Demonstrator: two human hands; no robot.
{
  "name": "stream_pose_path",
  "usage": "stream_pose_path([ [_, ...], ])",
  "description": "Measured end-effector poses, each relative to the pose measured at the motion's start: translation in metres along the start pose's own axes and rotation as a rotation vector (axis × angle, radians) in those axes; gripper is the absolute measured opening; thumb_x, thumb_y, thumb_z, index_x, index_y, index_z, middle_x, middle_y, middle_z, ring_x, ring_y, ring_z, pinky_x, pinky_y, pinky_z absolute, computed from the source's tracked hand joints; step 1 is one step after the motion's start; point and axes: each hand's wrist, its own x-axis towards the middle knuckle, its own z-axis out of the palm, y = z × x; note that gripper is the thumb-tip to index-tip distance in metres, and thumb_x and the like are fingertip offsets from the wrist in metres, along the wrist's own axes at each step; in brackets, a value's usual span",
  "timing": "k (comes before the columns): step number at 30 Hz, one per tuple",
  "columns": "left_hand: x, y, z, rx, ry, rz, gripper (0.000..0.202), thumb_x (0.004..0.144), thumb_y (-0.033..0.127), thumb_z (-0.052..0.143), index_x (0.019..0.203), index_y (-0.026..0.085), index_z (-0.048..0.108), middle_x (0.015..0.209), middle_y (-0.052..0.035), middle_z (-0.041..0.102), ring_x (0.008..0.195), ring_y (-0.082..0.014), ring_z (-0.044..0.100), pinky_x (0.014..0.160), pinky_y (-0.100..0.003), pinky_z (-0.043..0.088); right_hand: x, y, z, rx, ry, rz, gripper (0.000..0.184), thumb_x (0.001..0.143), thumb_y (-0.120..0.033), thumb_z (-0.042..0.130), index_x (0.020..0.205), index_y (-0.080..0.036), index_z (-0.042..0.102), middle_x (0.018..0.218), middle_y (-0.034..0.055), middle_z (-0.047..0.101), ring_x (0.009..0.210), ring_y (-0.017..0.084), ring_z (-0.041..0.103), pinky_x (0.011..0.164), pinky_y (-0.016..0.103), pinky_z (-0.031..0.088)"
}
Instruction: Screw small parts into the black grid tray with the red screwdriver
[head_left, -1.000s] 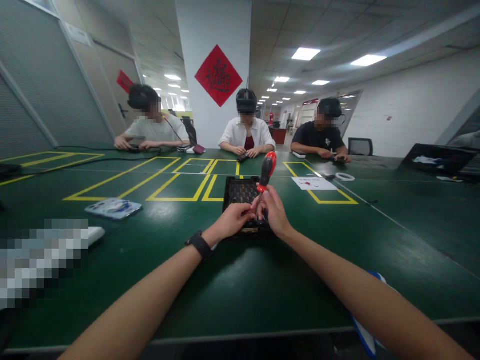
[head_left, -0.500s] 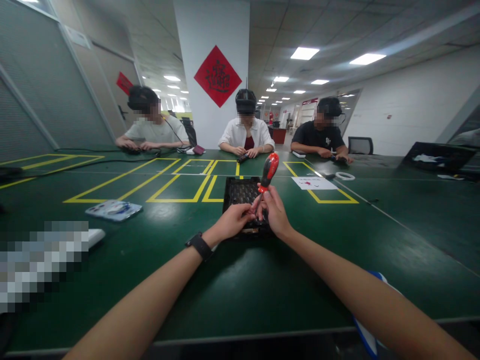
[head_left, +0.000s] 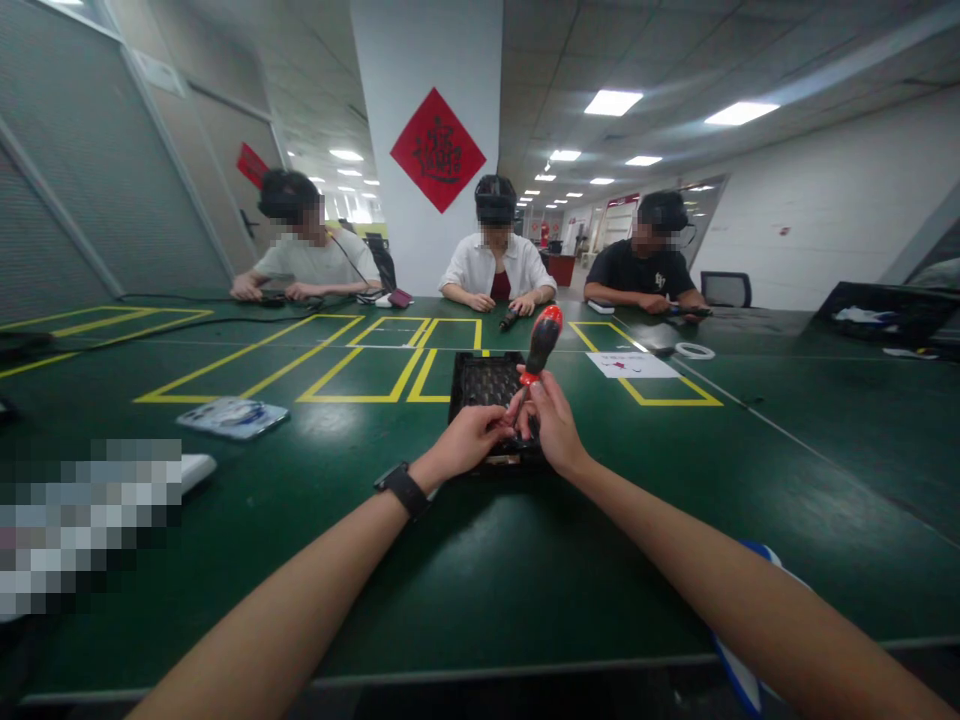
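Observation:
My right hand (head_left: 561, 428) is closed around a red and black screwdriver (head_left: 545, 342). Its handle points up and leans slightly right, and the metal shaft runs down between my hands. Over the near part of a black, open-topped plastic case (head_left: 486, 378), my left hand (head_left: 472, 438) pinches close to the lower end of the shaft. Whatever its fingertips hold is too small or hidden to make out. The case lies on the green table with a textured pattern of rounded shapes inside; my hands cover much of its near right side.
Yellow tape (head_left: 352, 401) marks rectangles on the table. A phone-like flat item (head_left: 232, 417) lies left, a white paper sheet (head_left: 631, 365) and a white ring (head_left: 695, 351) lie right. Three people sit along the far side; a dark tool (head_left: 510, 319) lies by the middle one.
The view has shifted slightly. The screwdriver's handle has turned and leans a little more to the right, while both my hands keep nearly the same place. The middle person's left-side hand has come off the dark tool.

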Motion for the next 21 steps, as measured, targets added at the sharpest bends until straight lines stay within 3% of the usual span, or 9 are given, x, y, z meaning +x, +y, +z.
stream_pose_path([
  [3, -0.0001, 0.0041, -0.0004, -0.092, 0.017, 0.039, 0.017, 0.084, 0.025, 0.048, 0.083, 0.015, 0.061, 0.078, -0.001, 0.062, 0.072, -0.0119, 0.055, 0.07, -0.023, 0.041, -0.0004, -0.0003, -0.0002, -0.027, 0.033, -0.015, 0.034, 0.089, -0.044, 0.036, 0.115, -0.022, 0.041, 0.071, -0.0032, 0.057, 0.04, 0.004, 0.042, 0.04, 0.018, 0.034],
  [6, 0.0001, 0.0041, 0.0011, -0.133, 0.054, 0.01, 0.017, 0.079, 0.028, 0.055, 0.09, 0.016, 0.059, 0.081, -0.0014, 0.063, 0.072, -0.0117, 0.055, 0.069, -0.023, 0.042, -0.0008, -0.002, 0.0005, -0.032, 0.067, -0.032, 0.034, 0.09, -0.043, 0.036, 0.116, -0.023, 0.04, 0.072, -0.0034, 0.057, 0.04, 0.004, 0.042, 0.041, 0.018, 0.035],
  [12, 0.0001, -0.0022, 0.0018, -0.058, 0.04, -0.043, 0.017, 0.076, 0.031, 0.06, 0.077, 0.014, 0.06, 0.071, -0.0006, 0.061, 0.066, -0.0119, 0.053, 0.063, -0.023, 0.041, -0.0004, -0.0025, 0.0012, -0.025, 0.045, -0.024, 0.033, 0.09, -0.042, 0.037, 0.116, -0.022, 0.039, 0.071, -0.0037, 0.057, 0.041, 0.004, 0.044, 0.042, 0.018, 0.036],
  [17, 0.0002, -0.0008, -0.0007, -0.134, -0.033, 0.011, 0.021, 0.083, 0.029, 0.049, 0.081, 0.014, 0.063, 0.078, -0.0022, 0.064, 0.073, -0.0134, 0.057, 0.069, -0.024, 0.042, -0.0006, -0.0013, 0.0007, 0.011, 0.023, -0.003, 0.033, 0.091, -0.041, 0.035, 0.118, -0.022, 0.039, 0.067, -0.0042, 0.057, 0.039, 0.005, 0.041, 0.041, 0.019, 0.036],
  [21, 0.0007, 0.0022, 0.0006, -0.116, 0.01, 0.013, 0.017, 0.08, 0.03, 0.054, 0.084, 0.015, 0.061, 0.08, -0.0011, 0.063, 0.073, -0.0124, 0.055, 0.069, -0.023, 0.041, -0.0015, -0.0035, 0.0013, -0.008, 0.055, -0.025, 0.034, 0.09, -0.041, 0.037, 0.118, -0.023, 0.039, 0.065, -0.005, 0.056, 0.038, 0.004, 0.039, 0.039, 0.018, 0.032],
])
